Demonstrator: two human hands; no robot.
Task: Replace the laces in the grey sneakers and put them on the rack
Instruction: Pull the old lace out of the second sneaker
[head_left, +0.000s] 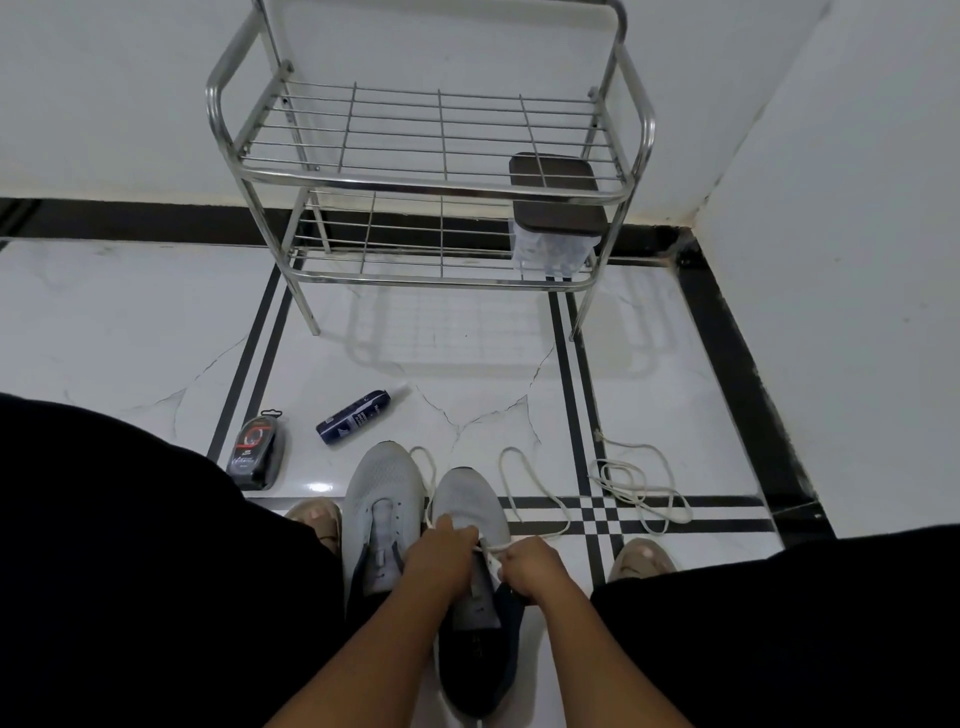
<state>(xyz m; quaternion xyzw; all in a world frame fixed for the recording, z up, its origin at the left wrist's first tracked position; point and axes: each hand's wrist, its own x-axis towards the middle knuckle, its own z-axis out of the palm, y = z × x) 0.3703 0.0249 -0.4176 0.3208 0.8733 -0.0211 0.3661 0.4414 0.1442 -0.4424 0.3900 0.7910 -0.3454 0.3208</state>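
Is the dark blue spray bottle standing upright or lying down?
Lying down: the spray bottle rests on its side on the floor, nozzle toward the rack.

Head camera looks steeply down, close above the floor (467, 358).

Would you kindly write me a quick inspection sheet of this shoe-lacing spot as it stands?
Surface: white tiled floor with black stripes, cracked.
Job's things: two grey sneakers side by side, left sneaker unlaced; right sneaker being laced; metal rack holds no shoes.
Clutter: dark spray bottle lying down; packaged item; lidded container on the rack's lower shelf.
Grippers: left hand and right hand each pinch the lace.
Cables: none; a loose lace lies coiled at right.
Surroundings: white walls, corner at right.
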